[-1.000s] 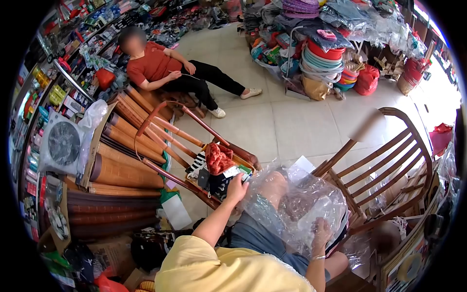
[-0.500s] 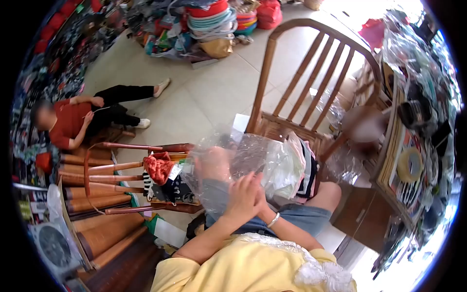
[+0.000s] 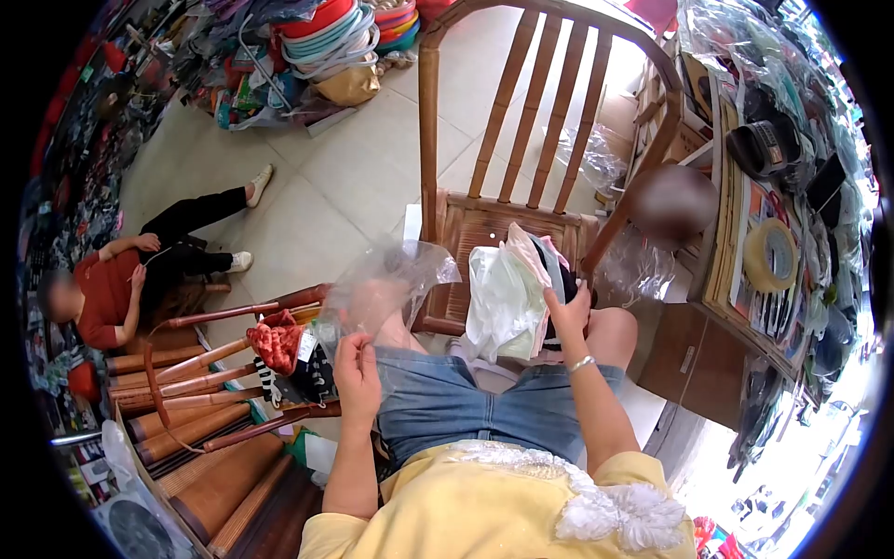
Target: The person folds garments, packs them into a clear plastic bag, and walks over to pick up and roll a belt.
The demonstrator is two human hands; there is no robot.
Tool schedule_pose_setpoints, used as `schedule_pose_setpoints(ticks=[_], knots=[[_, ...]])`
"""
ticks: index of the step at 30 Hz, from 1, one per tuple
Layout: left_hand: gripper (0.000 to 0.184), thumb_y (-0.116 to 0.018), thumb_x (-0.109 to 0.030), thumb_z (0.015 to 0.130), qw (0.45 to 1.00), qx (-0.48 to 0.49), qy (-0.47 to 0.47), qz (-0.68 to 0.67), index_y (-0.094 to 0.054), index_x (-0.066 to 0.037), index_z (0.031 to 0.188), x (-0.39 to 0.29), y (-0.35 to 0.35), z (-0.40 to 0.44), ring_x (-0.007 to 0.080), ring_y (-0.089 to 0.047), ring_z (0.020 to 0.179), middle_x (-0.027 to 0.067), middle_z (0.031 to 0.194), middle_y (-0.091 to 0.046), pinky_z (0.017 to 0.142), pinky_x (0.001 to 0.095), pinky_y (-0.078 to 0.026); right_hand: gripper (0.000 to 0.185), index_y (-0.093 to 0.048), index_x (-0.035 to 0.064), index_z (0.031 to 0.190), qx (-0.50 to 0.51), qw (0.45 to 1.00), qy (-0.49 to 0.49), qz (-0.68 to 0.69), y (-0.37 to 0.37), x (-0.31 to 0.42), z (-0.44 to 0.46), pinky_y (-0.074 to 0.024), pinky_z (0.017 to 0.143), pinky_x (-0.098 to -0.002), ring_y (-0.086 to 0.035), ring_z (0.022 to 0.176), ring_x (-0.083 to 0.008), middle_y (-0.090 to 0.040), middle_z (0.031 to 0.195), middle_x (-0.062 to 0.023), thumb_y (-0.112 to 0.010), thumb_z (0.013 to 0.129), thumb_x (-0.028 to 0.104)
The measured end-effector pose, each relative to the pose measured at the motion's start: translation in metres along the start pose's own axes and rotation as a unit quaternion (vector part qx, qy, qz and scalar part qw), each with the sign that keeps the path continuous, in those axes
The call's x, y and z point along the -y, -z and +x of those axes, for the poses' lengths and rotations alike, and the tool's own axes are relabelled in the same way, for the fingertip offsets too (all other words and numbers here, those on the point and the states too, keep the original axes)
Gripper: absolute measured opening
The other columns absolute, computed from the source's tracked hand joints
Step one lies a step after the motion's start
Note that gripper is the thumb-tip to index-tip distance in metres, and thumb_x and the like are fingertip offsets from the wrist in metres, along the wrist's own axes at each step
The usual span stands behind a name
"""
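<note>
our left hand (image 3: 357, 373) is closed on the edge of a clear plastic bag (image 3: 386, 284), spread over our left knee. our right hand (image 3: 570, 312) is clamped on folded clothes (image 3: 507, 293), which hide part of the wooden chair (image 3: 466, 219) before us. leftward, a wooden frame (image 3: 270, 429) holds a red cloth (image 3: 276, 342) and dark clothing (image 3: 312, 374); beyond are rolled mats (image 3: 233, 484). tape (image 3: 770, 259) sits on the counter (image 3: 750, 326), rightward.

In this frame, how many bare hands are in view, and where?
4: the wearer's left hand, pinching clear plastic; the wearer's right hand, on the fabric stack; the seated person's upper hand and lower hand, at the picture's far left. No others show.
</note>
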State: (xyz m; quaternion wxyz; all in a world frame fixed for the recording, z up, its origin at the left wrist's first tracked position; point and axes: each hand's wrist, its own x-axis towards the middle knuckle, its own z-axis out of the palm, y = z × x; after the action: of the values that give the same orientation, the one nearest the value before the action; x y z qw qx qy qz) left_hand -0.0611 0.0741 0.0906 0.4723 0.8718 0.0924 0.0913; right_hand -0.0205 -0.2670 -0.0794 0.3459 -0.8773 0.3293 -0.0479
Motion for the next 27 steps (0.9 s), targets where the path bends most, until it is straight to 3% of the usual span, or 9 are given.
schedule_pose_setpoints(ticks=[3,8,10,11,15,18,20,24,27], knots=[[0.013,-0.051,-0.010,0.091,1.000,-0.007,-0.008,-0.006,-0.055,0.000,0.097,0.005,-0.002,0.004,0.0179,-0.052,0.075,0.0087,0.085,-0.055,0.070,0.0278,-0.043,0.114,-0.016,-0.0010,0.141,0.099,0.992,-0.076,-0.007,-0.015,0.006,0.010,-0.0245,0.107,-0.0438,-0.028,0.131,-0.0366,-0.028,0.140,-0.0256,-0.074,0.059,0.053],[0.014,-0.052,-0.008,0.088,1.000,-0.008,0.015,-0.019,-0.056,0.000,0.099,0.003,-0.006,0.009,0.0216,-0.055,0.082,0.0100,0.089,-0.057,0.076,0.0310,-0.044,0.124,-0.007,0.0024,0.143,0.135,0.979,-0.148,-0.047,0.003,0.039,0.002,-0.0215,0.106,-0.0506,-0.022,0.134,-0.0362,-0.022,0.144,-0.0232,-0.078,0.053,0.051],[0.023,-0.052,-0.002,0.083,0.976,0.005,-0.156,0.152,-0.054,-0.001,0.106,-0.020,-0.013,0.016,0.0250,-0.056,0.096,0.0095,0.096,-0.059,0.089,0.0334,-0.042,0.126,-0.006,0.0033,0.143,0.140,0.976,-0.154,-0.058,0.009,0.039,0.001,-0.0224,0.106,-0.0517,-0.022,0.134,-0.0359,-0.022,0.144,-0.0227,-0.079,0.052,0.051],[0.032,-0.050,0.003,0.078,0.980,0.050,-0.144,0.128,-0.055,-0.003,0.109,-0.027,-0.021,0.018,0.0315,-0.052,0.104,0.0121,0.104,-0.059,0.094,0.0375,-0.039,0.126,-0.006,0.0033,0.143,0.140,0.976,-0.155,-0.060,0.009,0.036,0.001,-0.0224,0.106,-0.0517,-0.022,0.134,-0.0359,-0.022,0.144,-0.0227,-0.079,0.052,0.051],[0.031,-0.048,-0.001,0.080,0.973,0.142,-0.151,0.098,-0.057,-0.009,0.110,-0.011,-0.082,0.030,0.0307,-0.051,0.105,0.0100,0.112,-0.056,0.089,0.0393,-0.041,0.125,-0.008,0.0046,0.143,0.139,0.981,-0.133,-0.032,0.005,0.016,0.002,-0.0252,0.103,-0.0557,-0.023,0.133,-0.0383,-0.023,0.143,-0.0242,-0.079,0.052,0.053],[0.028,-0.049,-0.005,0.080,0.955,0.122,-0.208,0.173,-0.057,-0.010,0.106,0.021,-0.135,0.036,0.0278,-0.052,0.105,0.0086,0.112,-0.056,0.087,0.0382,-0.042,0.123,-0.011,0.0044,0.143,0.130,0.984,-0.117,-0.023,0.007,0.013,0.004,-0.0281,0.101,-0.0552,-0.028,0.130,-0.0392,-0.027,0.140,-0.0268,-0.079,0.052,0.052],[0.020,-0.052,-0.010,0.077,0.910,0.193,-0.275,0.242,-0.060,-0.011,0.096,0.051,-0.162,0.032,0.0266,-0.052,0.100,0.0080,0.111,-0.055,0.082,0.0385,-0.045,0.122,-0.012,0.0042,0.143,0.132,0.984,-0.116,-0.022,0.010,0.012,0.004,-0.0290,0.101,-0.0546,-0.030,0.129,-0.0399,-0.030,0.138,-0.0282,-0.079,0.052,0.052],[0.012,-0.054,-0.009,0.076,0.873,0.251,-0.230,0.350,-0.059,-0.008,0.087,0.080,-0.180,0.030,0.0293,-0.052,0.098,0.0113,0.110,-0.050,0.075,0.0382,-0.050,0.119,-0.015,0.0039,0.142,0.135,0.982,-0.129,-0.009,0.011,0.006,0.004,-0.0304,0.102,-0.0507,-0.034,0.127,-0.0409,-0.032,0.136,-0.0295,-0.079,0.053,0.051],[0.009,-0.056,-0.012,0.077,0.868,0.250,-0.153,0.401,-0.061,-0.009,0.083,0.091,-0.183,0.035,0.0317,-0.052,0.096,0.0127,0.105,-0.046,0.069,0.0412,-0.053,0.112,-0.024,-0.0009,0.139,0.121,0.981,-0.149,-0.005,0.010,0.005,0.007,-0.0316,0.104,-0.0386,-0.042,0.122,-0.0360,-0.041,0.132,-0.0270,-0.080,0.053,0.043]])
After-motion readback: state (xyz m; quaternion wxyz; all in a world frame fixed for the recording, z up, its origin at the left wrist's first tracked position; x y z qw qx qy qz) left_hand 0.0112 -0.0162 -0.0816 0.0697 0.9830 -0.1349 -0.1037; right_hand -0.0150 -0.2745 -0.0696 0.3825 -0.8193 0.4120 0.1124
